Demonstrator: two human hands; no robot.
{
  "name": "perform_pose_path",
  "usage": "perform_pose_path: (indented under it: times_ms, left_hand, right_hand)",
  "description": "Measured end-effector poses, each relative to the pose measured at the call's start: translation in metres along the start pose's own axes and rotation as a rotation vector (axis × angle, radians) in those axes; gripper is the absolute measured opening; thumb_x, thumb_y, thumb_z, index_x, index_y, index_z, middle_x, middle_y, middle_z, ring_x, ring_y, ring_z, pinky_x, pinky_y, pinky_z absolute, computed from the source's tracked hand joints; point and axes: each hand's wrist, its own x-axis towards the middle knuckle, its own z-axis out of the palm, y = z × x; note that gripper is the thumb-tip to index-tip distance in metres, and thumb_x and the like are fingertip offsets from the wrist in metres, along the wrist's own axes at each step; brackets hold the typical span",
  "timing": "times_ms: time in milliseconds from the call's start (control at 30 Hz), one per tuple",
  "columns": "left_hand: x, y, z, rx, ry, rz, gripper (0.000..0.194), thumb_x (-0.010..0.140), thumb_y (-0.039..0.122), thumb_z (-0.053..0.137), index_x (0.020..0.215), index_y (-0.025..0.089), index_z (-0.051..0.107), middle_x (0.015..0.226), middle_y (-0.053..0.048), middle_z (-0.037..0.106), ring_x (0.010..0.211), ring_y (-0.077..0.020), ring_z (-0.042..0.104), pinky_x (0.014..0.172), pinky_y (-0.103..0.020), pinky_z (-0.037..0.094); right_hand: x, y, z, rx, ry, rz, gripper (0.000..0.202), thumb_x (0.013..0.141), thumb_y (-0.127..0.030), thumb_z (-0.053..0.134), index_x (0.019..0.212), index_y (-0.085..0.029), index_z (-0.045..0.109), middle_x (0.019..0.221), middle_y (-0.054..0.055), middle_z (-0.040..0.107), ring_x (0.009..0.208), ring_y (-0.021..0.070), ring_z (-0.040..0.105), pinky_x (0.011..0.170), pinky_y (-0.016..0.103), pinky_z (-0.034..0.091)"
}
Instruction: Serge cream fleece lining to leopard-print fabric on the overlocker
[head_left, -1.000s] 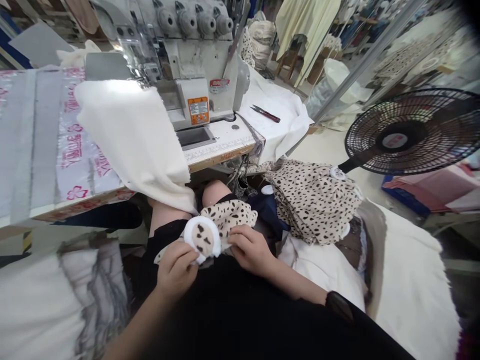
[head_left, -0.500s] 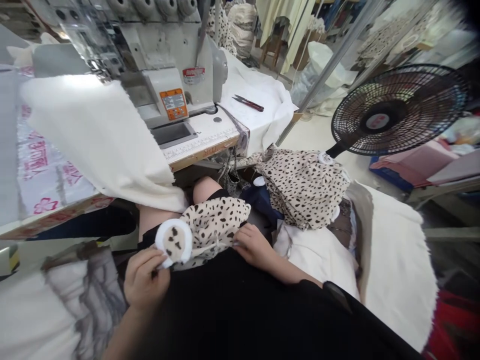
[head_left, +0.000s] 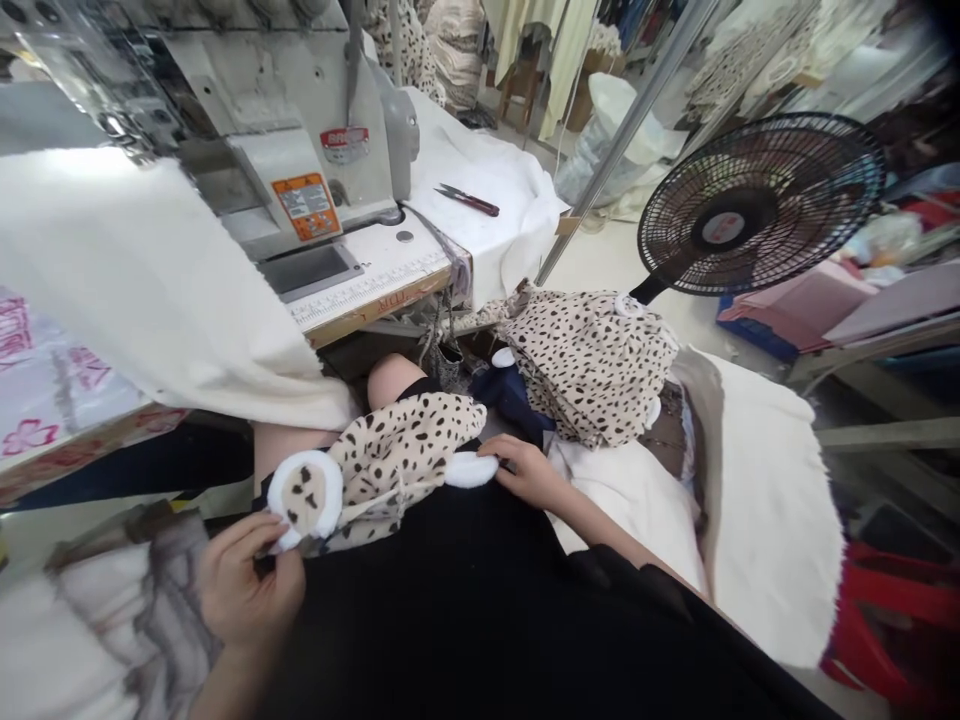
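Note:
A spotted beige fabric piece [head_left: 416, 440] lies across my lap, with a white-rimmed round ear [head_left: 306, 492] at its left end and a white ear [head_left: 471, 469] at its right. My left hand [head_left: 251, 575] pinches the lower edge of the round ear between thumb and fingers. The tip of the right ear is gripped by my right hand [head_left: 525, 470], whose fingers are pressed together. More spotted fabric pieces [head_left: 592, 360] are heaped to the right of my knees.
A sewing machine [head_left: 292, 130] stands on the table ahead, white cloth [head_left: 150, 290] draping from its left. Thread snips [head_left: 469, 200] rest on white fabric. A black fan [head_left: 761, 205] stands at right, and grey-white cloths [head_left: 120, 620] are stacked lower left.
My right hand now holds out a white ear that was not visible before. The view has shifted, so the machine, fan and both hands appear further left or slightly moved.

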Motion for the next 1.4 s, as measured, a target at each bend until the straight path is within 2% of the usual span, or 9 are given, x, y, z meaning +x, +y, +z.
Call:
perform_pose_path:
  times_ms: [133,233,367,500,667,833,1033,1200,1400]
  left_hand:
    - [0.006,0.005,0.001,-0.001,-0.037,-0.038,0.011,0.069,0.009,0.058,0.077,0.015,0.052,0.076,-0.007,0.058,0.072,-0.0175,0.056,0.068,-0.032,0.046]
    - [0.010,0.006,0.001,-0.008,-0.039,-0.061,0.009,0.070,0.011,0.057,0.075,0.016,0.051,0.074,-0.004,0.057,0.069,-0.0158,0.055,0.065,-0.029,0.045]
    - [0.007,0.003,-0.001,-0.007,-0.004,-0.077,0.010,0.069,0.012,0.058,0.075,0.016,0.052,0.074,-0.003,0.057,0.070,-0.0159,0.055,0.065,-0.029,0.045]
    - [-0.002,-0.002,0.000,0.025,0.001,-0.129,0.010,0.068,0.013,0.058,0.077,0.016,0.053,0.076,-0.003,0.058,0.072,-0.0168,0.056,0.067,-0.031,0.046]
    - [-0.007,-0.003,0.004,0.035,-0.004,-0.104,0.004,0.071,0.014,0.055,0.074,0.014,0.053,0.074,-0.005,0.059,0.071,-0.0171,0.056,0.067,-0.030,0.046]
    - [-0.004,-0.003,0.004,0.017,-0.021,-0.018,0.009,0.070,0.007,0.056,0.076,0.014,0.054,0.076,-0.006,0.060,0.072,-0.0159,0.057,0.069,-0.029,0.047]
    - [-0.002,0.004,0.004,-0.096,-0.039,0.042,0.019,0.069,0.001,0.054,0.081,0.016,0.053,0.082,-0.005,0.058,0.076,-0.0136,0.057,0.072,-0.027,0.048]
    - [0.001,0.015,0.003,-0.130,-0.071,0.004,0.019,0.072,0.003,0.052,0.085,0.016,0.053,0.084,-0.004,0.057,0.078,-0.0132,0.056,0.073,-0.026,0.048]
    - [0.017,0.022,0.002,-0.217,-0.281,-0.174,0.015,0.079,0.011,0.049,0.091,0.017,0.054,0.089,-0.004,0.057,0.084,-0.0130,0.056,0.076,-0.023,0.047]
  right_hand:
    - [0.026,-0.012,-0.015,0.090,-0.057,-0.005,0.012,0.073,-0.016,0.056,0.082,-0.016,0.064,0.075,0.001,0.062,0.064,0.0123,0.057,0.059,0.024,0.047]
    - [0.057,-0.013,-0.006,0.167,-0.024,-0.001,0.014,0.078,-0.027,0.055,0.082,-0.015,0.061,0.069,0.000,0.061,0.056,0.0104,0.057,0.052,0.022,0.048]
    - [0.088,-0.010,0.017,0.200,0.210,-0.001,0.030,0.080,-0.020,0.046,0.110,-0.016,0.048,0.106,0.010,0.056,0.077,0.0134,0.062,0.062,0.026,0.052]
    - [0.077,-0.016,0.027,0.146,0.313,-0.118,0.029,0.077,-0.018,0.051,0.106,-0.019,0.051,0.117,0.011,0.049,0.106,0.0193,0.052,0.086,0.035,0.047]
    - [0.051,-0.012,0.035,-0.162,0.251,-0.409,0.036,0.076,-0.026,0.060,0.111,-0.018,0.052,0.119,0.014,0.050,0.114,0.0252,0.044,0.096,0.045,0.038]
    - [0.052,-0.010,0.041,-0.227,0.238,-0.380,0.027,0.080,-0.021,0.053,0.107,-0.019,0.055,0.113,0.012,0.054,0.114,0.0251,0.044,0.095,0.047,0.038]
    - [0.057,-0.058,0.037,-0.089,0.142,-0.542,0.038,0.078,-0.026,0.055,0.115,-0.019,0.049,0.117,0.013,0.051,0.113,0.0246,0.046,0.095,0.044,0.038]
    - [0.065,-0.096,0.064,-0.105,-0.045,-0.736,0.054,0.076,-0.045,0.060,0.120,-0.017,0.046,0.116,0.014,0.053,0.106,0.0222,0.049,0.090,0.036,0.042]
    - [0.078,-0.104,0.065,-0.266,-0.140,-0.535,0.025,0.086,-0.020,0.045,0.108,-0.017,0.056,0.099,0.008,0.063,0.089,0.0175,0.058,0.074,0.027,0.046]
